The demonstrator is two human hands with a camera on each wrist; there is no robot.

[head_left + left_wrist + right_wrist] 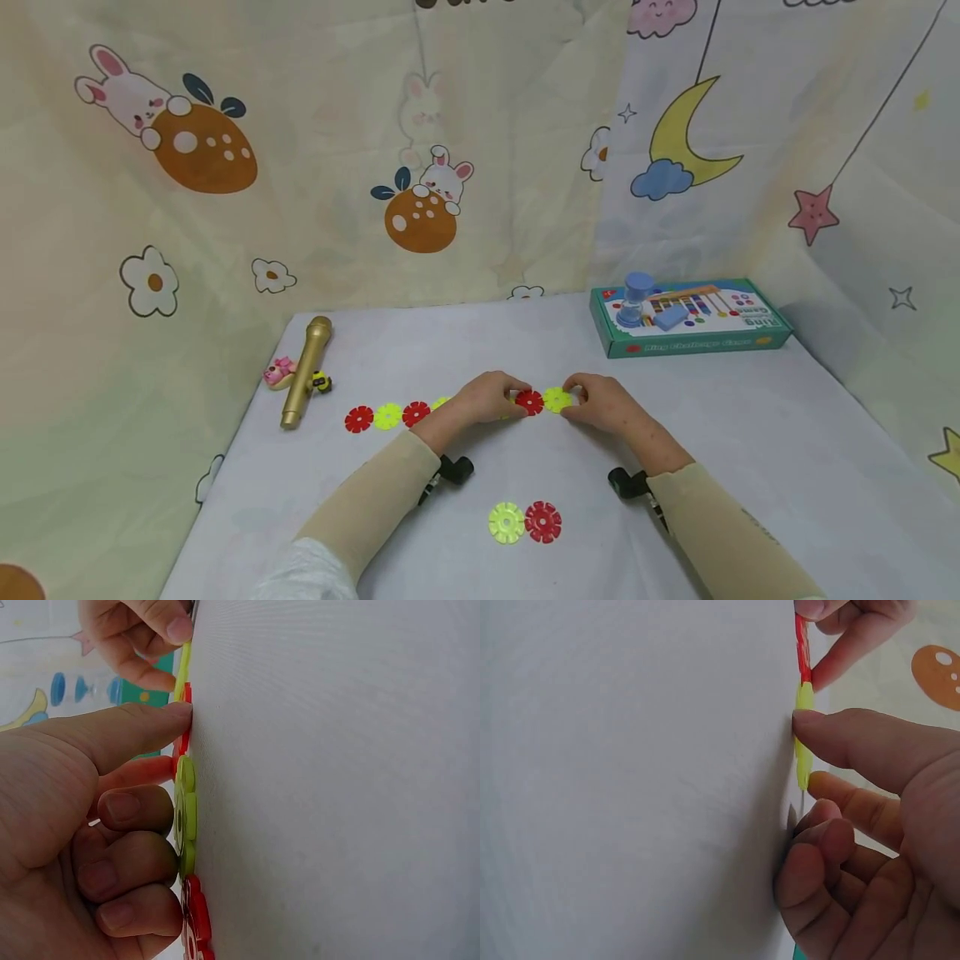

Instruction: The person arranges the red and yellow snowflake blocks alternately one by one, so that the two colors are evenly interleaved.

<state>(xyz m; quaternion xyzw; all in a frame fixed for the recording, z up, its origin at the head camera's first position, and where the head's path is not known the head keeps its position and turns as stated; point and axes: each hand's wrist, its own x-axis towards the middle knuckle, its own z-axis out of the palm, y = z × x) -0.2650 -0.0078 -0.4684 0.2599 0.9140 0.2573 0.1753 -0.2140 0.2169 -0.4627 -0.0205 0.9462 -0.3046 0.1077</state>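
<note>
On the white tabletop a row of red and yellow-green notched snowflake discs runs left to right. My left hand (486, 397) pinches a red disc (529, 402) between thumb and forefinger, covering part of the row. At the right end my right hand (606, 405) pinches a yellow-green disc (557, 400) by its rim, edge to edge with the red one. In the left wrist view another yellow-green disc (186, 817) lies beside my curled fingers, with a red disc (195, 919) after it. Nearer me lie a loose yellow-green disc (506, 523) and a red disc (543, 522), side by side.
A gold microphone-like stick (306, 373) lies at the left, with a small pink figure (279, 372) and a yellow-black figure (322, 382) beside it. A green game box (693, 342) sits at the back right. Printed cloth (322, 167) hangs behind the table.
</note>
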